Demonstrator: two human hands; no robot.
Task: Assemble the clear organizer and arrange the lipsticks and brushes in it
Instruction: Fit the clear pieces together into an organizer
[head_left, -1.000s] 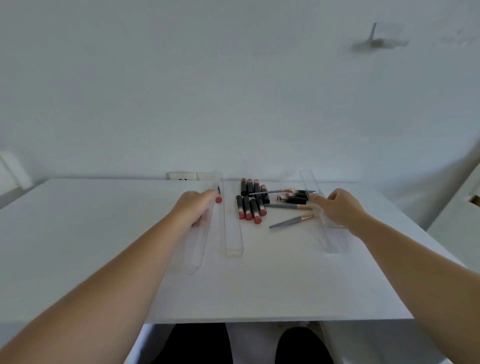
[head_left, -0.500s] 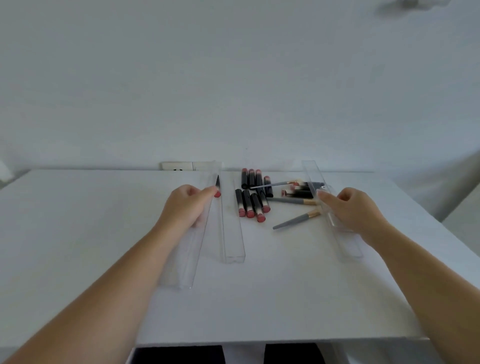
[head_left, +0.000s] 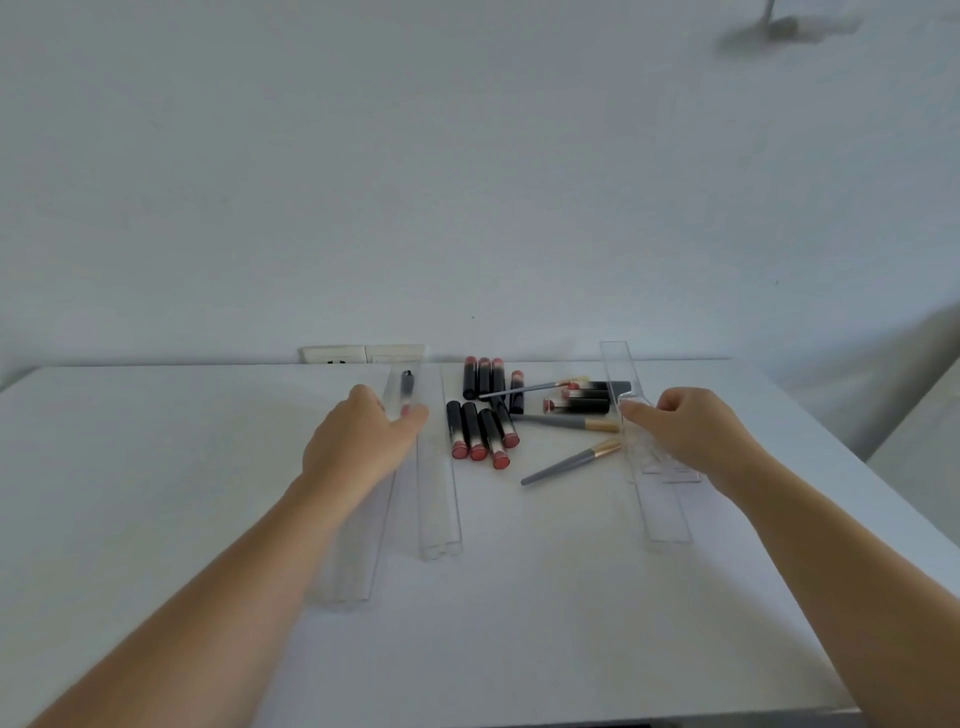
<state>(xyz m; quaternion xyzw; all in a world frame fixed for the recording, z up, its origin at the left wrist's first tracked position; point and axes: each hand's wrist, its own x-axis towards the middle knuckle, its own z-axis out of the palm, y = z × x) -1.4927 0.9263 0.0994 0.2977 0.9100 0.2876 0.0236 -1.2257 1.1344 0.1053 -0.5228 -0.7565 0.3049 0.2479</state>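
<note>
Three clear trays lay lengthwise on the white table (head_left: 156, 493), unassembled. The left hand (head_left: 358, 447) rested on the left tray (head_left: 358, 545), thumb and fingers curled over its far half; a lipstick (head_left: 405, 388) lay inside that tray beyond the fingers. The middle tray (head_left: 439, 514) lay just beside it, untouched. The right hand (head_left: 685, 436) held the right tray (head_left: 662, 504), fingers curled round its rim about midway along; whether the thumb pressed the inner wall could not be told.

Between the middle and right trays lay the remaining lipsticks (head_left: 478, 431) and the brushes (head_left: 569, 462), none yet stowed.

Judgement: the trays appeared rigid, light, thin-walled plastic, smooth and likely slippery, and liable to crack or scuff if knocked together. Each is best gripped across both long walls near mid-length, not at one end, to prevent swinging. The lipsticks would roll, so take them round the barrel. The brushes are light, so hold them by the handle, clear of the bristles.
</note>
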